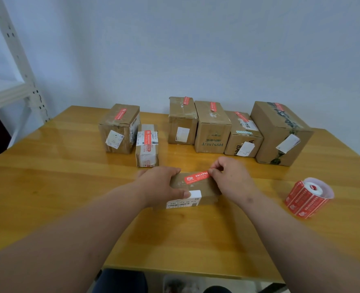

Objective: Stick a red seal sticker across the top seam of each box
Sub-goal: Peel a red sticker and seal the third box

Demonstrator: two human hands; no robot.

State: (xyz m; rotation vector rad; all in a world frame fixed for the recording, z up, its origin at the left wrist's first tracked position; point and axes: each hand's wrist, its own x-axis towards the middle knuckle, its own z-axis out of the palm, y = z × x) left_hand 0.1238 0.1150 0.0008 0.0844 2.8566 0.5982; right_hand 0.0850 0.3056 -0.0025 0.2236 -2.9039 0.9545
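Observation:
A small flat cardboard box [198, 190] lies in the middle of the wooden table [48, 187]. My left hand [160, 186] grips its left end, thumb on the white label at its near edge. A red seal sticker [196, 177] lies across the box's top. My right hand [231, 177] pinches the sticker's right end between thumb and fingers. Whether the sticker is fully pressed down is unclear. The roll of red seal stickers [308, 197] lies on its side to the right.
Several taped cardboard boxes stand along the far side of the table, each with a red sticker on top, among them a small one [147, 144] and a large one [280, 133]. A white metal shelf [16, 81] stands at the left by the wall.

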